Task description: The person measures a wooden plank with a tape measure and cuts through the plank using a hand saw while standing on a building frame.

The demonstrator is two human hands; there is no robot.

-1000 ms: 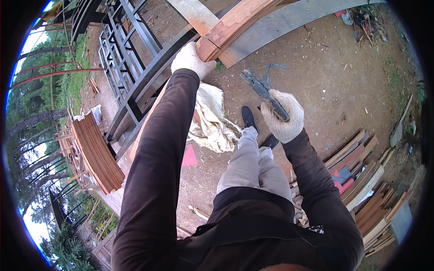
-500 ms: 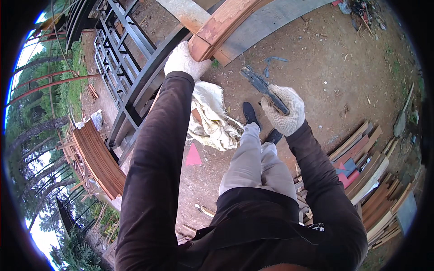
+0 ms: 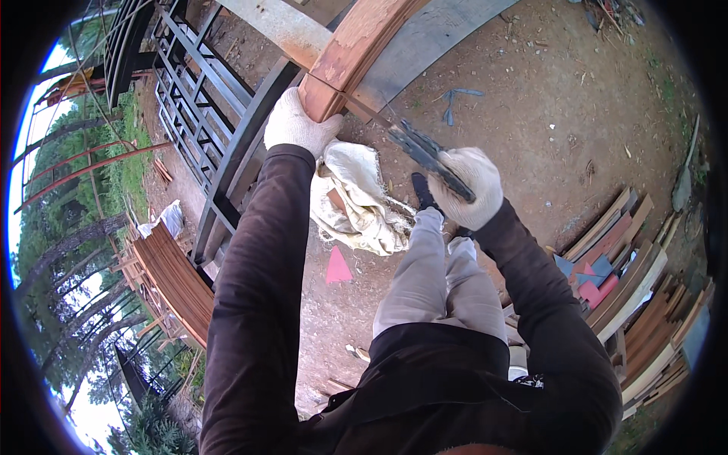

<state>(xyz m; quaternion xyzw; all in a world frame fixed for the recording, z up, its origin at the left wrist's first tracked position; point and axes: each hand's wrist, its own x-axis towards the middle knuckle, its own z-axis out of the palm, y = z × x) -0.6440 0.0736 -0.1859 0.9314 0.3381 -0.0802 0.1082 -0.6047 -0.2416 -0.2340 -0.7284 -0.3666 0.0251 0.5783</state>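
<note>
My left hand [image 3: 299, 127], in a pale knit glove, wraps round the near end of a reddish-brown timber [image 3: 345, 57] and holds it on the work surface. A thin dark line crosses the timber just beyond my fingers. My right hand [image 3: 472, 186], gloved too, is closed round the dark, rough handle of what looks like a handsaw [image 3: 428, 155]. Its thin blade shows almost edge-on, running up and left from the handle toward the line on the timber. Whether the teeth sit in the wood I cannot tell. Under the timber lie a grey board [image 3: 432, 49] and a pale metal bar [image 3: 280, 29].
A black metal frame [image 3: 201, 91] stands at the left. Below my left hand lies a crumpled whitish sack [image 3: 349, 201], with a pink triangular scrap [image 3: 339, 265] near it. Stacked boards [image 3: 171, 273] are at far left. Loose timber offcuts [image 3: 629, 288] pile up at right.
The whole view has shifted slightly. My right hand and the saw handle have moved a little left and down in the picture, and the blade shows more plainly. My left hand keeps its grip.
</note>
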